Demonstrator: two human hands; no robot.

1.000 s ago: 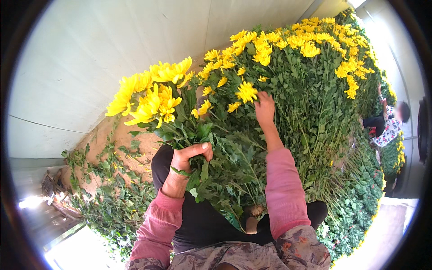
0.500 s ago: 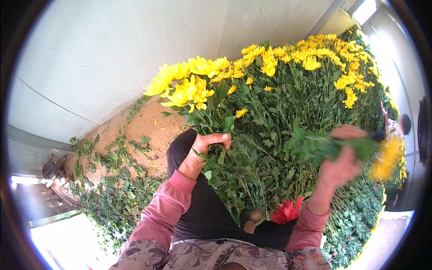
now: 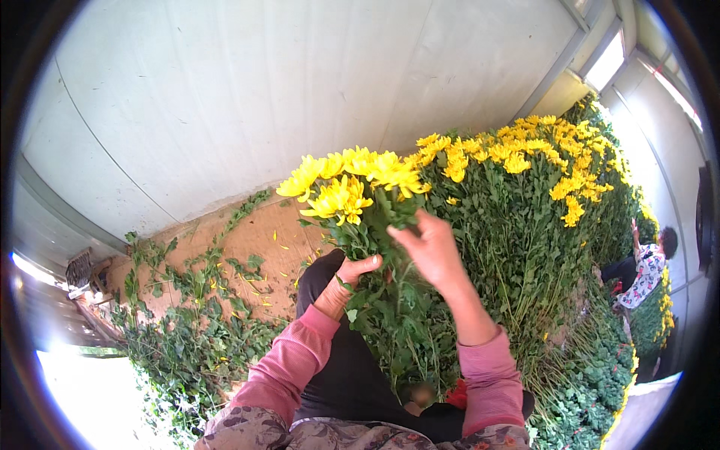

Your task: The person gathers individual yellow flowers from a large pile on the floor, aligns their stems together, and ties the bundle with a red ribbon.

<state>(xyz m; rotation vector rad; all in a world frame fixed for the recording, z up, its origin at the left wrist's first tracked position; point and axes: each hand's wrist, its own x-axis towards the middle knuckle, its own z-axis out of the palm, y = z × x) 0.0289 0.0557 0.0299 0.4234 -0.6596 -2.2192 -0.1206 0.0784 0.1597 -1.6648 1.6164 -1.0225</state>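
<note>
— Along the pale wall (image 3: 300,97), we have the long bank of yellow flowers (image 3: 540,187), mostly unpicked; much seems left.

— On the earthen floor (image 3: 262,247) we see stripped leaves (image 3: 187,330) lying; some trimming is done.

— In our lap, the bunch (image 3: 360,187) stands upright, the left hand (image 3: 349,281) clamped round its stems.

— Our right hand (image 3: 427,247) touches the stems, fingers loosely spread, gripping nothing we can tell.
</note>
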